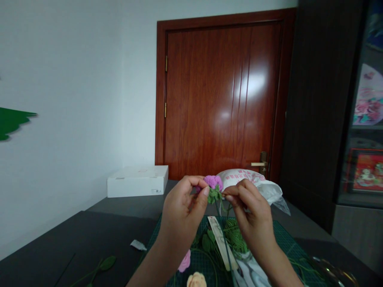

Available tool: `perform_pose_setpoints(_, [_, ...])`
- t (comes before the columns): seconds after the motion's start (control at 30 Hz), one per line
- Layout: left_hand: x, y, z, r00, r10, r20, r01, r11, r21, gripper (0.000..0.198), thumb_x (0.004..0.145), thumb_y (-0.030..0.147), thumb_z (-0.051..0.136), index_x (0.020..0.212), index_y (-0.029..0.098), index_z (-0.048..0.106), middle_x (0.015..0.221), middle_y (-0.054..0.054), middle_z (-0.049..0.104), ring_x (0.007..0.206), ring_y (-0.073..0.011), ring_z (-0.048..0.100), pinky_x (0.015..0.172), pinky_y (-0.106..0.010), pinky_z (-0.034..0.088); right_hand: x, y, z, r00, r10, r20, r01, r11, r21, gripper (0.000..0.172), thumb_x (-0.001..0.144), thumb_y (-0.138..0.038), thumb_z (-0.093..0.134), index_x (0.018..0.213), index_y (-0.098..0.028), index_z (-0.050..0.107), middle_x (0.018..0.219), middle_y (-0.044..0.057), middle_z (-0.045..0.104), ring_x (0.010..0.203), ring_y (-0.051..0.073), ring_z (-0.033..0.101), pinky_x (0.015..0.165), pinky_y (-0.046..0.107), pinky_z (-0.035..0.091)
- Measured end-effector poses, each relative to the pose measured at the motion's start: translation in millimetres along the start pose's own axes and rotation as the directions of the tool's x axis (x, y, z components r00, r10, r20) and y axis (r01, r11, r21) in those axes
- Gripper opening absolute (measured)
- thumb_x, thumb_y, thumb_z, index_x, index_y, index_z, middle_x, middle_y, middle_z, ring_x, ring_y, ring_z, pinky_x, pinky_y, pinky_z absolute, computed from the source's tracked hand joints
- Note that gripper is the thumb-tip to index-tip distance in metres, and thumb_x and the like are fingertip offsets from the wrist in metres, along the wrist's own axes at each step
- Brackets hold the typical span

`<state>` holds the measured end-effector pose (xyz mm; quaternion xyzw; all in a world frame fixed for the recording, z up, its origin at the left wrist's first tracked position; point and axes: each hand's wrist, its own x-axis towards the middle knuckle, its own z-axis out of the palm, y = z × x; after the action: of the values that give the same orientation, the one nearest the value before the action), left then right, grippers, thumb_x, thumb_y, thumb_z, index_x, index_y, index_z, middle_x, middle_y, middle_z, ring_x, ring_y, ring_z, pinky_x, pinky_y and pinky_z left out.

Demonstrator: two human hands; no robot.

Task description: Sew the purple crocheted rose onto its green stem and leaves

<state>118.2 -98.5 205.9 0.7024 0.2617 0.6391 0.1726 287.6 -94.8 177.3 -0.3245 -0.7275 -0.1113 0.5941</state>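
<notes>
My left hand [187, 207] is closed, thumb and forefinger pinching a purple crocheted flower [213, 181] by its left side. Under the petals sits a green crocheted base [214, 195], from which a thin green stem [224, 235] runs down. Fingertips of my right hand [249, 213] are pressed together at the right edge of that base. They seem to grip a green yarn strand, whose end is hidden by the fingers. Below the hands lie a ball of green yarn [235, 235], green leaves [208, 242], a pink flower [185, 261] and a cream flower [196, 280].
A green cutting mat [283, 231] covers part of the dark table [119, 223]. On it rests a pale flat strip [220, 243]. At the back are a white box [136, 185] and a white plastic bag [242, 177]. A leaf on a stem [107, 263] lies front left.
</notes>
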Motion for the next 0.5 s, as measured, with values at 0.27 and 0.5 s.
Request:
perform_pose_setpoints(0.27, [1.3,4.2,-3.2,0.998,-0.039,0.043,0.041,0.998,-0.041,0.005,0.088,0.02,0.058,0.086,0.017,0.061,0.09,-0.006,0.069,0.081,-0.0158,0.067,0.07,-0.025,0.054,-0.1,-1.0,5.1,1.0,0.002,-0.027,-0.001,0.999,0.04,0.02,0.092,-0.008,0.049,0.084,-0.022,0.061,0.073,0.0,0.053,0.069,0.017,0.052,0.061,0.028,0.038])
perform_pose_setpoints(0.5, [0.2,2.5,-4.4,0.996,-0.028,0.082,0.034,0.997,-0.069,0.006,0.089,0.021,0.058,0.087,0.017,0.062,0.089,-0.006,0.068,0.08,-0.0165,0.067,0.071,-0.027,0.056,-1.1,0.6,8.5,0.998,-0.004,-0.07,0.01,0.996,0.087,0.021,0.092,-0.009,0.048,0.08,-0.022,0.058,0.071,0.0,0.053,0.068,0.018,0.052,0.059,0.028,0.039])
